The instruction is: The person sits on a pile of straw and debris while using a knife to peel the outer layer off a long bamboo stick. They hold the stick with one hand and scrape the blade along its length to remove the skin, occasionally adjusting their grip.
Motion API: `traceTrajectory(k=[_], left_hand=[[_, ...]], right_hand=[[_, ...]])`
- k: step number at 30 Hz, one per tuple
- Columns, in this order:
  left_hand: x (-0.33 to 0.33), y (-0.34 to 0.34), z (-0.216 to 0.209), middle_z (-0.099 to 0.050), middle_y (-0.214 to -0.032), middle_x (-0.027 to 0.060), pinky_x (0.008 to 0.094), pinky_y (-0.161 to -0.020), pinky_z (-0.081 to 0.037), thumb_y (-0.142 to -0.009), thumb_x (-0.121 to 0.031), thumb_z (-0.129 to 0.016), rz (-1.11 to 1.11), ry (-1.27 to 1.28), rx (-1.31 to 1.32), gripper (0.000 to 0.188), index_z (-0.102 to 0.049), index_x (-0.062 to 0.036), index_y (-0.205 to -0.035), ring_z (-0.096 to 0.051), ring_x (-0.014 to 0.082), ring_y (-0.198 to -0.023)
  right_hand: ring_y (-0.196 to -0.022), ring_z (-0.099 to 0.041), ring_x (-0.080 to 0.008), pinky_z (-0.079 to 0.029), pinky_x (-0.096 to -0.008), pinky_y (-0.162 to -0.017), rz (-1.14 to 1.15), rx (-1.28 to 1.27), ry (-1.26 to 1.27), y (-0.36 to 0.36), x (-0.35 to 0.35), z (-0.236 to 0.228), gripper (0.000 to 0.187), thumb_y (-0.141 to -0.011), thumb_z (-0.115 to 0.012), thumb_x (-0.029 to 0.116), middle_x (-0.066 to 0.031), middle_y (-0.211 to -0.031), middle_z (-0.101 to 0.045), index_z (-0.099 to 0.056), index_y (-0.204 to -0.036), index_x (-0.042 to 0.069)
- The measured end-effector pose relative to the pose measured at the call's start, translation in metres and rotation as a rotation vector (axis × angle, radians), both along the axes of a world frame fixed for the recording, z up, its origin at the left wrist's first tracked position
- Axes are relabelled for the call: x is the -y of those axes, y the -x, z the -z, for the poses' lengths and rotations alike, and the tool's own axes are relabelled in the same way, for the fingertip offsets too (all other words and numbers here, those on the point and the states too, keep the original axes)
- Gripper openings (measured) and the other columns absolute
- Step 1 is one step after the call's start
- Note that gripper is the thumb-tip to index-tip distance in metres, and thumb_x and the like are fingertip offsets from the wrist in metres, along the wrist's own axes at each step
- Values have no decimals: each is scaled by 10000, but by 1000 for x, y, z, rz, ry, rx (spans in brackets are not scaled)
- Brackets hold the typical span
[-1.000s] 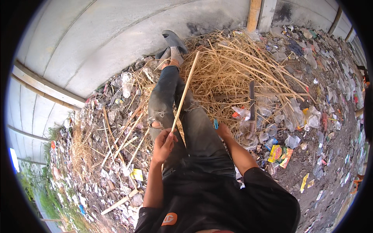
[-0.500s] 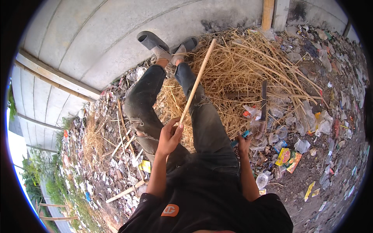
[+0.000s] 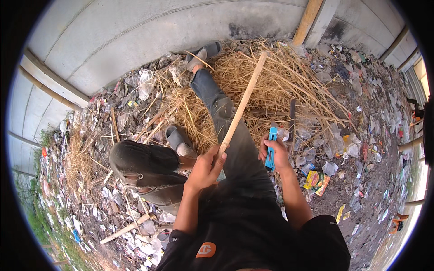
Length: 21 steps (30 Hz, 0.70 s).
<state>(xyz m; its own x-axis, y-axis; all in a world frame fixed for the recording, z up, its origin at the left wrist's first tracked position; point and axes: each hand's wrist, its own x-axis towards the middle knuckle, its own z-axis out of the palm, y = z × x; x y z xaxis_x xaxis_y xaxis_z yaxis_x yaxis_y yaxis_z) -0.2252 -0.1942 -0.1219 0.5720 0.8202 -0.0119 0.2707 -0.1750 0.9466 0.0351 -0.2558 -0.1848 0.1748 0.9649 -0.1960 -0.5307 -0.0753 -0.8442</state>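
Note:
My left hand (image 3: pixel 206 168) is closed round the lower part of a pale wooden stick (image 3: pixel 245 99), which slants up and away to the right over my outstretched leg. In my right hand (image 3: pixel 276 152) is a blue utility knife (image 3: pixel 271 147), held upright in front of the palm with its tip pointing away from me. The hands are apart, and the knife does not touch the stick. A heap of dry straw-like shavings (image 3: pixel 244 67) lies beyond and beside my leg. A machete with a dark blade (image 3: pixel 292 118) rests right of the knife.
A grey concrete wall (image 3: pixel 172 27) closes off the far side, with a wooden post (image 3: pixel 307 22) against it. Litter and plastic scraps cover the ground, among them a yellow-green packet (image 3: pixel 317 182). Another stick (image 3: pixel 125 229) lies at lower left.
My right hand has risen and turned, bringing the knife into fuller view. My left leg has folded in, its foot drawn back from the wall. The stick's far end has shifted right.

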Motion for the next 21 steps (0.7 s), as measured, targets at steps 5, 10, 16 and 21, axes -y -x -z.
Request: traceTrajectory(k=[5,10,16,21], left_hand=[[-15,43,16,-528,-599,61,329,-534,-413,-1070,-252,-503,-92,29,110,327,-613,29,-1198,-504,116,-563],[-21,74,7,-473,-633,-44,245,-517,-371,-1101,-240,-426,-102,33,210,393,-546,61,-1323,-443,52,-539],[-34,79,-9,-448,-612,-47,226,-470,-302,-1091,-284,-474,-108,182,577,288,-563,-11,-1113,-394,45,-498],[-58,92,-82,-488,-667,-73,207,-490,-282,-1048,-220,-590,-65,165,768,240,-572,4,-1134,-385,-1,-553]], right_hand=[[-495,-504,-124,-489,-314,-541,-350,48,-123,42,-39,-51,220,-1009,-519,250,-34,-616,-510,-539,-983,33],[-483,-444,-89,-448,-278,-532,-531,115,-139,79,-58,-92,406,-1066,-422,400,-2,-597,-455,-554,-972,28],[-529,-410,-64,-362,-248,-516,-633,815,-71,93,-88,-177,487,-1093,-369,436,15,-604,-433,-574,-956,16],[-634,-510,-129,-418,-312,-604,-842,1037,-176,127,-106,-241,503,-1070,-425,453,-25,-654,-481,-613,-895,20]])
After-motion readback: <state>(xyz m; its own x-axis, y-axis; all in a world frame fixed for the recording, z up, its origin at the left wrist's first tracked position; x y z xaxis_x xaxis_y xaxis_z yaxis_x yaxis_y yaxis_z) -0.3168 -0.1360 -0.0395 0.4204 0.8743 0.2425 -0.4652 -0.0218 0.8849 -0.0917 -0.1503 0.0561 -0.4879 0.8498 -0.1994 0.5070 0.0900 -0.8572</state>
